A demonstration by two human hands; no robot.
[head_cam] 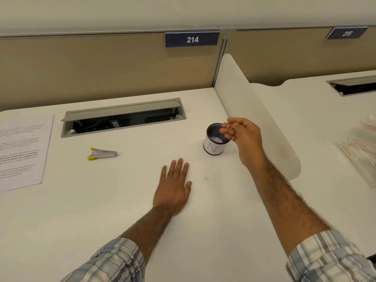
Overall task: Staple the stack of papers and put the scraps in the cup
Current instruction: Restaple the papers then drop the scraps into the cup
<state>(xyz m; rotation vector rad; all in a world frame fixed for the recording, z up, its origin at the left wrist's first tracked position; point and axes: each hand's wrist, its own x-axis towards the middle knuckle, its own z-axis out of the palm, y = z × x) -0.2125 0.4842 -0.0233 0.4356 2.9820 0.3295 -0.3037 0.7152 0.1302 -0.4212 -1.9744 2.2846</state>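
A black mesh cup (213, 146) with a white label stands on the white desk, with white paper scraps inside it. My right hand (244, 139) hovers over the cup's right rim, fingertips pinched on a small white scrap (227, 125). A few tiny scraps (206, 179) lie on the desk in front of the cup. My left hand (174, 187) rests flat on the desk, fingers together, holding nothing. A small silver stapler (102, 154) with yellow ends lies to the left. The stack of printed papers (20, 151) sits at the far left edge.
An open cable tray (122, 118) is sunk into the desk behind the stapler. A white curved divider (264, 123) rises just right of the cup. Plastic sleeves (360, 157) lie on the neighbouring desk. A tan partition wall stands at the back.
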